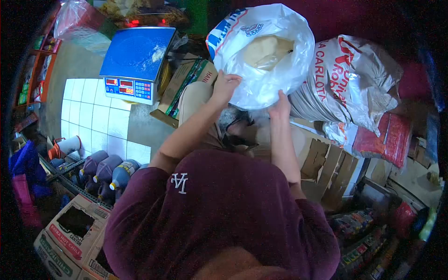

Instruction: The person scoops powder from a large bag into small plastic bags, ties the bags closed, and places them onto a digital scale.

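A large white sack (224, 60) with blue print stands wide open in front of me, and pale contents (268, 50) show deep inside it with a clear plastic edge. My left hand (227, 84) grips the near left part of the sack's rim, its fingers closed on it. On the near right part of the rim, my right hand (280, 106) is closed on the same sack; its fingertips are partly hidden by the plastic.
A blue scale (135, 53) with white powder on its plate stands to the left, beside a cardboard box (198, 77). Another printed sack (345, 84) leans at the right, near a red package (385, 140). Bottles (108, 170) and cartons (70, 238) are at the lower left.
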`<state>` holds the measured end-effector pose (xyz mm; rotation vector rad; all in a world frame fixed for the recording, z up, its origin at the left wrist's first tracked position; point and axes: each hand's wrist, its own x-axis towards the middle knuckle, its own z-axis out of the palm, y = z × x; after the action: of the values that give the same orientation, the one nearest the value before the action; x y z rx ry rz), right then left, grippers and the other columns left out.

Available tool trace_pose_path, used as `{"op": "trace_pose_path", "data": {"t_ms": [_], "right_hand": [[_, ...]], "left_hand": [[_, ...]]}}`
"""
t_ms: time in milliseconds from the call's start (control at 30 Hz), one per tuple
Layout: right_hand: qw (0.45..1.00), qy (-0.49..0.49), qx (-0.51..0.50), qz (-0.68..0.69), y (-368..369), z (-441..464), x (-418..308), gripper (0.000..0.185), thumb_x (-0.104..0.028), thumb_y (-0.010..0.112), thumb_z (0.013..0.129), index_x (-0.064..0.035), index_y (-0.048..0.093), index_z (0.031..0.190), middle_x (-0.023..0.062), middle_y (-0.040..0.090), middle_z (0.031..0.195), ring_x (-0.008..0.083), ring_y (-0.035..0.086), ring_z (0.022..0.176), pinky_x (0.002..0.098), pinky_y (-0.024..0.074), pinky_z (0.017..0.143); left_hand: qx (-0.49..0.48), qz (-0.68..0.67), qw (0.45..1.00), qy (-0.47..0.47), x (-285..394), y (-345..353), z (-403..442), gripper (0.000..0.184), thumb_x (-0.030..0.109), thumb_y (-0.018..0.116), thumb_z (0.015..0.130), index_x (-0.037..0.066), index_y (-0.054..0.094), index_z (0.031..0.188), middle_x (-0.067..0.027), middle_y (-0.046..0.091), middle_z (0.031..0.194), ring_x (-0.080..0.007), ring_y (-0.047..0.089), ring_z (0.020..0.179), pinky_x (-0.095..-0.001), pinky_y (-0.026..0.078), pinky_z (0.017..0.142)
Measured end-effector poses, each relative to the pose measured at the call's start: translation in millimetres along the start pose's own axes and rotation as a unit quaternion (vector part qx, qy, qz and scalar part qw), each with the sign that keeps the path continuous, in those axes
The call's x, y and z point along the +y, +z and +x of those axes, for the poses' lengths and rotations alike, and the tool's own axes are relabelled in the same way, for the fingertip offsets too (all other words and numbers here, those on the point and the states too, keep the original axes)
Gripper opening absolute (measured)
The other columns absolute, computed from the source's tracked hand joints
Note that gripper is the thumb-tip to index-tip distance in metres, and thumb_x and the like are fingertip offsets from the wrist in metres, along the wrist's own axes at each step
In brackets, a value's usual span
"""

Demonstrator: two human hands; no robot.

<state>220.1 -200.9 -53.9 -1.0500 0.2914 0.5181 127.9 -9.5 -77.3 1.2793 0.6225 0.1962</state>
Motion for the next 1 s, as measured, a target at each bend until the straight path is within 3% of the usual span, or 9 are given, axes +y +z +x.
{"op": "trace_pose_path", "data": {"t_ms": [133, 333, 400, 533, 633, 700, 800, 933, 1000], "right_hand": [[0.967, 0.011, -0.010, 0.253, 17, 28, -33, 0.049, -0.031, 0.026, 0.100, -0.0025, 0.035, 0.139, 0.0174, 0.040, 0.140, 0.0345, 0.038, 0.129, 0.0530, 0.0280, 0.109], [0.931, -0.104, -0.113, 0.330, 37, 58, -83, 0.051, -0.034, 0.030, 0.097, -0.0017, 0.040, 0.135, 0.0224, 0.041, 0.138, 0.0401, 0.035, 0.130, 0.0615, 0.0244, 0.108], [0.847, -0.038, -0.309, 0.430, 2, 62, -58, 0.051, -0.033, 0.030, 0.098, -0.0031, 0.037, 0.138, 0.0208, 0.041, 0.139, 0.0392, 0.035, 0.130, 0.0604, 0.0235, 0.108], [0.964, 0.000, -0.122, 0.236, -34, 43, -38, 0.047, -0.027, 0.041, 0.096, -0.0064, 0.038, 0.137, 0.0124, 0.045, 0.138, 0.0363, 0.037, 0.130, 0.0562, 0.0263, 0.108], [0.993, 0.056, 0.077, 0.066, -63, 16, -49, 0.052, -0.024, 0.050, 0.092, -0.0084, 0.035, 0.139, 0.0107, 0.041, 0.140, 0.0314, 0.040, 0.129, 0.0534, 0.0295, 0.106], [0.967, -0.130, 0.184, -0.122, -52, -13, -73, 0.060, -0.023, 0.055, 0.090, -0.0101, 0.028, 0.142, 0.0100, 0.037, 0.142, 0.0255, 0.040, 0.127, 0.0521, 0.0294, 0.104], [0.958, -0.153, 0.215, -0.116, -7, -49, -93, 0.063, -0.028, 0.053, 0.091, -0.0093, 0.023, 0.144, 0.0101, 0.034, 0.143, 0.0250, 0.036, 0.127, 0.0523, 0.0258, 0.104], [0.998, 0.020, 0.040, -0.045, 38, -57, -68, 0.084, -0.056, 0.056, 0.084, -0.0108, 0.021, 0.145, 0.0161, 0.020, 0.149, 0.0320, 0.015, 0.138, 0.0626, 0.0146, 0.106], [0.995, 0.058, 0.066, 0.042, 66, -42, -71, 0.068, -0.048, 0.049, 0.090, -0.0084, 0.028, 0.141, 0.0144, 0.031, 0.144, 0.0305, 0.027, 0.133, 0.0562, 0.0216, 0.107]], "left_hand": [[0.031, -0.172, 0.983, -0.056, 16, -12, 26, 0.023, 0.018, 0.060, 0.085, 0.004, 0.063, 0.103, -0.0072, 0.061, 0.107, -0.0205, 0.059, 0.095, -0.0337, 0.047, 0.086], [0.000, -0.462, 0.887, 0.019, 136, -4, 40, 0.040, 0.026, 0.051, 0.094, 0.004, 0.045, 0.128, -0.0119, 0.054, 0.125, -0.0281, 0.052, 0.114, -0.0447, 0.042, 0.099], [-0.023, -0.511, 0.859, 0.013, 132, -6, 55, 0.039, 0.025, 0.051, 0.094, 0.004, 0.047, 0.126, -0.0122, 0.055, 0.125, -0.0281, 0.052, 0.114, -0.0455, 0.042, 0.099], [-0.147, -0.625, 0.766, -0.011, 113, 3, 54, 0.035, 0.022, 0.049, 0.095, 0.002, 0.053, 0.123, -0.0142, 0.056, 0.123, -0.0301, 0.053, 0.112, -0.0474, 0.040, 0.101], [-0.128, -0.570, 0.811, -0.033, 82, -9, 53, 0.035, 0.021, 0.049, 0.095, 0.003, 0.052, 0.124, -0.0146, 0.055, 0.125, -0.0302, 0.052, 0.115, -0.0484, 0.039, 0.102], [-0.225, -0.581, 0.782, -0.028, 60, -16, 45, 0.039, 0.025, 0.048, 0.095, 0.003, 0.048, 0.128, -0.0152, 0.054, 0.128, -0.0306, 0.051, 0.117, -0.0501, 0.038, 0.102], [-0.281, -0.649, 0.682, -0.185, 56, -17, 24, 0.046, 0.031, 0.052, 0.094, 0.003, 0.047, 0.130, -0.0165, 0.054, 0.128, -0.0335, 0.052, 0.116, -0.0528, 0.041, 0.099], [-0.248, -0.617, 0.717, -0.208, 54, -15, 13, 0.043, 0.029, 0.053, 0.094, 0.004, 0.048, 0.129, -0.0163, 0.056, 0.126, -0.0325, 0.052, 0.116, -0.0530, 0.039, 0.101], [-0.238, -0.600, 0.736, -0.205, 47, -20, 12, 0.042, 0.028, 0.055, 0.092, 0.006, 0.049, 0.128, -0.0155, 0.056, 0.125, -0.0323, 0.053, 0.115, -0.0525, 0.039, 0.101]]}}
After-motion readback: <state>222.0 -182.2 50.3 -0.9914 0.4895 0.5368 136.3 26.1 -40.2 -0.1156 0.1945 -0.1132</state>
